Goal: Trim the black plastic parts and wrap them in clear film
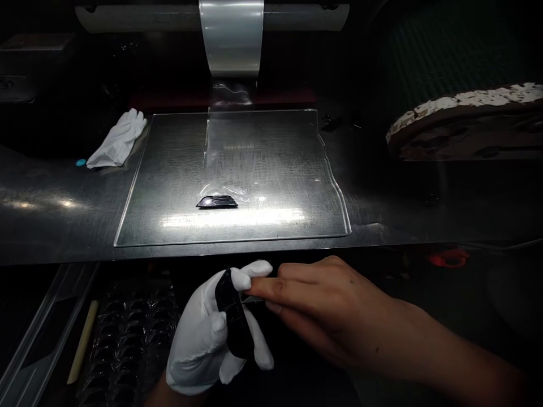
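My left hand (197, 333), in a white glove, grips a curved black plastic part (232, 316) between thumb and fingers, below the bench edge. The part is tilted, with its long side running down toward the right. My bare right hand (318, 299) reaches in from the right, index finger stretched to the gloved fingertips at the part's upper edge. Its thumb and fingers are pinched together. A thin blade-like sliver (251, 299) pokes out between them, touching or very near the part. Another small black part (217, 202) lies on the clear sheet on the bench.
A clear sheet (280, 186) lies on the metal bench, with a strip of film (231, 45) hanging behind it. An empty white glove (121, 138) rests at left. Below, a tray (127, 339) holds several black parts. A large green roll (458, 62) stands at right.
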Available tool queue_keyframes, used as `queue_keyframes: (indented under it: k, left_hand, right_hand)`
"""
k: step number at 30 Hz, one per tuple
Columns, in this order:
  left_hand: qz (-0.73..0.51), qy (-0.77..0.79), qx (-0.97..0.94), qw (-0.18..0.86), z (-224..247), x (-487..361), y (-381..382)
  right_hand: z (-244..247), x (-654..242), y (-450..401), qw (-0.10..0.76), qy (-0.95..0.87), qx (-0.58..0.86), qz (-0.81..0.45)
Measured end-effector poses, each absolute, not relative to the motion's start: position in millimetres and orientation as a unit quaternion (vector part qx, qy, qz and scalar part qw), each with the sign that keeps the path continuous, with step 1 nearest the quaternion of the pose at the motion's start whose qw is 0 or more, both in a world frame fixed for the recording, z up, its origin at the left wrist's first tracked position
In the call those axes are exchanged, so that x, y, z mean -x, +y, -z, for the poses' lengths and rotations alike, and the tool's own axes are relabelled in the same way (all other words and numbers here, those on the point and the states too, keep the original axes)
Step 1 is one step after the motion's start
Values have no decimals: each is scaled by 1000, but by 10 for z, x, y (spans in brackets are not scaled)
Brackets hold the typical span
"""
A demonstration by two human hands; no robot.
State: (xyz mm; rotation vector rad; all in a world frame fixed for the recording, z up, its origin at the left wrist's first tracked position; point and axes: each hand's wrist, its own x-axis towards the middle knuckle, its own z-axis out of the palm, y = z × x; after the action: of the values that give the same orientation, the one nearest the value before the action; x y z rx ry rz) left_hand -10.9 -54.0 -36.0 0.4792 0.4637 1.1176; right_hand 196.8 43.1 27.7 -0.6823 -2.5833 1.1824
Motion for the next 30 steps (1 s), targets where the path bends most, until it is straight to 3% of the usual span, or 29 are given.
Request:
queue_keyframes:
  k: [24,30]
  left_hand:
    - [-533,268,-200,777,288,101,-535]
    - [-581,175,-223,763,403,60,-494]
  right_hand:
    - [-345,-2068,448,24,-893,203,-402]
    - [-406,-2074,449,107,-848,203,-477]
